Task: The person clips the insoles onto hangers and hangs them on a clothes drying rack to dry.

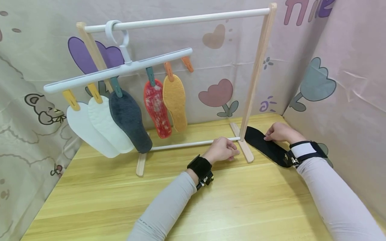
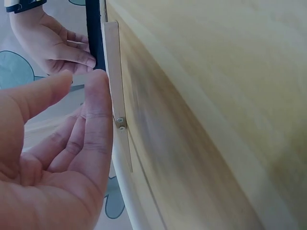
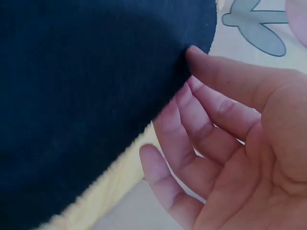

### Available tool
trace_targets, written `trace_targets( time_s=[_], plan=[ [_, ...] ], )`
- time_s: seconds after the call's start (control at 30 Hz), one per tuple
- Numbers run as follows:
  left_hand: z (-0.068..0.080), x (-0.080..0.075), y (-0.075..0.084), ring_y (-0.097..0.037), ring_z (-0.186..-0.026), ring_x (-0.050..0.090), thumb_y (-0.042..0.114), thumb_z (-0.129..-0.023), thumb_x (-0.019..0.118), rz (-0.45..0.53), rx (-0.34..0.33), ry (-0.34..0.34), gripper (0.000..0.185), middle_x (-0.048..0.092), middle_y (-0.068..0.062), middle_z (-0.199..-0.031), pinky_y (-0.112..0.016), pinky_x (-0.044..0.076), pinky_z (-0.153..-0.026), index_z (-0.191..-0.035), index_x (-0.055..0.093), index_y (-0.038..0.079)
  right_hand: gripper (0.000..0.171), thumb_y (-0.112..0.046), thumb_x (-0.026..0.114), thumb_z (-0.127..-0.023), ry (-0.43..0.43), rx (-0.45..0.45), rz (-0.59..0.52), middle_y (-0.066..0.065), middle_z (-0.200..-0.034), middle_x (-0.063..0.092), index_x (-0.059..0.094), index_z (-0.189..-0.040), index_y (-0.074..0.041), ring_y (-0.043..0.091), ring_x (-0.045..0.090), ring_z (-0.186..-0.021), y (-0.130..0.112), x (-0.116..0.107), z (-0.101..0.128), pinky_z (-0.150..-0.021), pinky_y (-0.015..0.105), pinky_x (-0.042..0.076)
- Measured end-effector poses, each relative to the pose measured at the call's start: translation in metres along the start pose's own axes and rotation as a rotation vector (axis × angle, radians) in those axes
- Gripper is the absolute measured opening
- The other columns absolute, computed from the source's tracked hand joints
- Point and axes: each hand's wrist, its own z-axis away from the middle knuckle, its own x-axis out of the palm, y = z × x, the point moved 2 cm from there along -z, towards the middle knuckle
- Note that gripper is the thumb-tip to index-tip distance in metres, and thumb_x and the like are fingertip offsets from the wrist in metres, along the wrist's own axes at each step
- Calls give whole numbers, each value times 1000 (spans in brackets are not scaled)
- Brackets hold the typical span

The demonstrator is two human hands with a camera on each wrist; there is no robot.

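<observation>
Two bare hands work low on a pale wooden tabletop (image 1: pixel 241 201), one on each side of the right foot of a small drying rack of light wood posts and white rods (image 1: pixel 256 70). The right hand (image 1: pixel 278 131) rests on the near edge of a flat black fabric insole (image 1: pixel 265 147), which lies on the table just beyond the rack's foot and runs back under that wrist. From the right wrist view, the fingertips (image 3: pixel 192 52) touch the insole's dark edge, with the fingers only slightly bent; whether they pinch it or merely press on it cannot be told. The left hand (image 1: pixel 221 149) sits just left of the rack's wooden foot (image 1: pixel 245 150), close to the end of the white bottom rod. In the left wrist view its fingers (image 2: pixel 98 120) are loosely extended beside the foot, holding nothing; contact with the wood is not clear.

Up and to the left of the left hand, a white clip hanger (image 1: pixel 120 68) hangs from the top rod. Five insoles dangle from its coloured clips: two white ones (image 1: pixel 99 129), a dark grey one (image 1: pixel 131 120), a red patterned one (image 1: pixel 156 112) and a mustard yellow one (image 1: pixel 175 100). One orange clip (image 1: pixel 187 63) at the far end holds nothing.
</observation>
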Motion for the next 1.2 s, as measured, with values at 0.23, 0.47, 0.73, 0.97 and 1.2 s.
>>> trace_targets(
  time_s=[0.23, 0.47, 0.73, 0.97, 1.2],
  plan=[
    [3, -1, 0, -19, -71, 79, 16, -97, 82, 23, -17, -9, 15, 80, -11, -87, -22, 62, -65, -100, 77, 2, 24, -16, 76, -100, -117, 30, -209, -8, -64, 61, 73, -88, 4, 7, 58, -63, -7, -1, 11, -61, 22, 49],
    [4, 1, -1, -20, -70, 78, 15, -97, 82, 25, -8, -16, 17, 81, -15, -92, -21, 62, -65, -102, 77, 0, 19, -19, 74, -101, -250, 70, -338, -5, -72, 68, 70, -91, -3, 6, 62, -69, -15, -1, 19, -69, 24, 57],
    [5, 4, 1, -18, -70, 78, 15, -97, 82, 40, -13, -38, 18, 81, -13, -92, -24, 64, -69, -106, 77, 0, 19, -19, 74, -100, -342, 45, -304, -2, -75, 73, 67, -91, -4, 9, 66, -74, -27, -8, 31, -71, 25, 57],
    [6, 5, 1, -13, -65, 74, 15, -97, 82, 30, 0, -48, 17, 80, -11, -85, -24, 64, -66, -104, 76, 0, 17, -14, 74, -98, -463, 42, -373, -1, -78, 70, 62, -89, -6, 8, 72, -77, -41, -10, 40, -78, 24, 61],
    [7, 6, -1, -16, -68, 76, 14, -97, 82, 40, 4, -59, 19, 80, -12, -87, -25, 65, -66, -105, 76, -2, 16, -10, 73, -97, -483, 30, -360, -1, -79, 67, 61, -87, -7, 9, 71, -76, -50, -8, 43, -77, 22, 60]
  ],
)
